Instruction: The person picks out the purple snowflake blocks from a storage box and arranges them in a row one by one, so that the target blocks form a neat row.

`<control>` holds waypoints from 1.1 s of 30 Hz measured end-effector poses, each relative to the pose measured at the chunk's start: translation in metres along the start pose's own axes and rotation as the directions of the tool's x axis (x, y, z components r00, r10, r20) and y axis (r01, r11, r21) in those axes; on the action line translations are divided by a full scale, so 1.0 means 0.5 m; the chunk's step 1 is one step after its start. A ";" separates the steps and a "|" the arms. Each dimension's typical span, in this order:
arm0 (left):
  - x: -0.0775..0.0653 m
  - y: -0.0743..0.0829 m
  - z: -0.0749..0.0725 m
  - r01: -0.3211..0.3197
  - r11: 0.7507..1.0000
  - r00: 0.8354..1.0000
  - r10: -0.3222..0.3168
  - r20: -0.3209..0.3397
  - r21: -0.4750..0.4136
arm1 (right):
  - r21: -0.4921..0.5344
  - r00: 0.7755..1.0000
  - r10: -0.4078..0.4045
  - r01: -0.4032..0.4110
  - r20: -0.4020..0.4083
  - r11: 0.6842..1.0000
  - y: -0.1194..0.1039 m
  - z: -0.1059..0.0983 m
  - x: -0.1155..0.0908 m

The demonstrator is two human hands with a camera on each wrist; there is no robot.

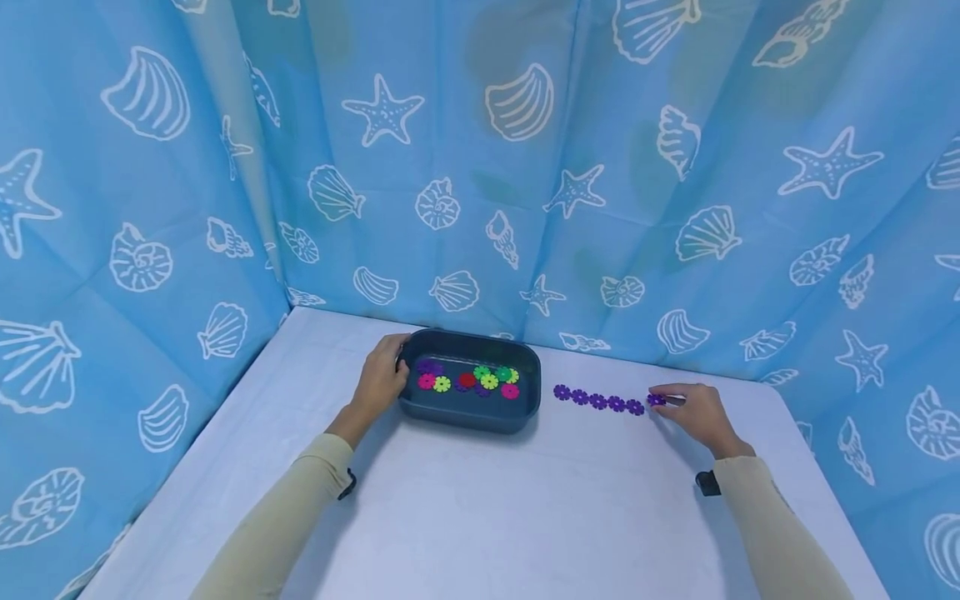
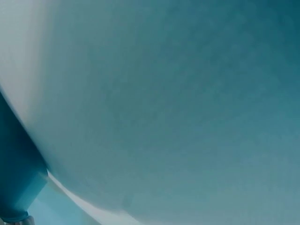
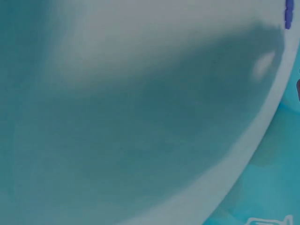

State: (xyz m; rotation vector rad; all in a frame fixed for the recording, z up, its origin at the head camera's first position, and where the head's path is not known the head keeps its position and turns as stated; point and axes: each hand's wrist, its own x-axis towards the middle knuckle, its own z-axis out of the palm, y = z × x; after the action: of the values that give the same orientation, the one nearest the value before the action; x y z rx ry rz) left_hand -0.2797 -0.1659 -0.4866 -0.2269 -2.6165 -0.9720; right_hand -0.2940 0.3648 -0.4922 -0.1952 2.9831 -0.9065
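Observation:
My left hand (image 1: pixel 381 379) grips the left end of a dark blue-grey plastic tub (image 1: pixel 465 418), thumb inside the rim. In the left wrist view, part of the tub (image 2: pixel 16 164) shows at the lower left. Loose flower-shaped discs lie in it: pink, yellow, green, red and purple. Over to the right, my right hand (image 1: pixel 697 412) pinches a purple flower-shaped disc (image 1: pixel 655 400) between thumb and fingers. Just left of that disc, several purple discs (image 1: pixel 597 402) form a line on the table; a sliver of purple discs (image 3: pixel 288 14) shows in the right wrist view.
A white cloth covers the table (image 1: pixel 540 508). Blue curtains (image 1: pixel 465 167) printed with white shells and starfish hang behind it and along both sides. The tub stands close to the back edge.

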 end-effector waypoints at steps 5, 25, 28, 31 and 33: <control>0.000 0.003 -0.002 -0.001 1.000 1.000 0.001 0.003 0.003 | -0.020 0.999 0.041 -0.041 0.028 0.999 0.020 0.012 -0.007; 0.001 -0.003 0.002 -0.001 1.000 1.000 0.000 -0.011 -0.013 | -0.005 0.994 0.087 -0.087 0.064 0.996 0.013 0.021 -0.005; 0.001 -0.005 0.004 -0.008 1.000 1.000 0.008 -0.016 -0.011 | -0.005 0.993 0.093 -0.092 0.068 0.996 0.012 0.022 -0.004; 0.001 -0.007 0.005 -0.009 1.000 1.000 0.009 -0.015 -0.009 | -0.011 0.993 0.094 -0.094 0.070 0.996 0.013 0.022 -0.002; 0.001 -0.006 0.005 -0.008 1.000 1.000 0.008 -0.014 -0.010 | -0.018 0.993 0.090 -0.089 0.070 0.996 0.013 0.022 -0.001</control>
State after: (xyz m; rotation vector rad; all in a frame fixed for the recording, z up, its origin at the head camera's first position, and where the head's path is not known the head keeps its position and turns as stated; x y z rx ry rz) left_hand -0.2815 -0.1667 -0.4901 -0.2315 -2.5969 -0.9803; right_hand -0.2938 0.3643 -0.5052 -0.0909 2.9076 -0.8507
